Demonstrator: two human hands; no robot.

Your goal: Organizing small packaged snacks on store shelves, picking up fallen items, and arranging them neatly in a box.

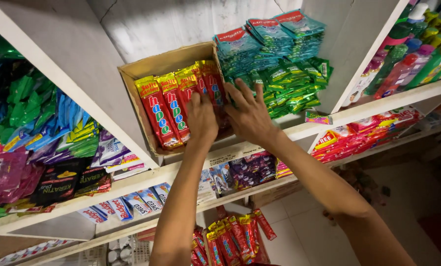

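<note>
Head view: both hands press on red and yellow tubes packed in a cardboard box on a shop shelf.

The left hand (202, 118) lies flat with fingers together on the red and yellow tubes (173, 106), grasping nothing; it seems to hold the row down against the box floor. The right hand (250, 116), at three o'clock of the left, is spread wide and released, its fingertips over the last tubes by the box's right wall, apparently keeping them from tipping out. The cardboard box (141, 69) stands open toward the front, so the tubes lean side by side and show their faces. Teal sachets (269, 34) and green sachets (292, 83) are stacked at two o'clock of the hands, just beside the box. More red tubes (233, 236) hang in strips at six o'clock, below the white shelf (324, 123).
</note>
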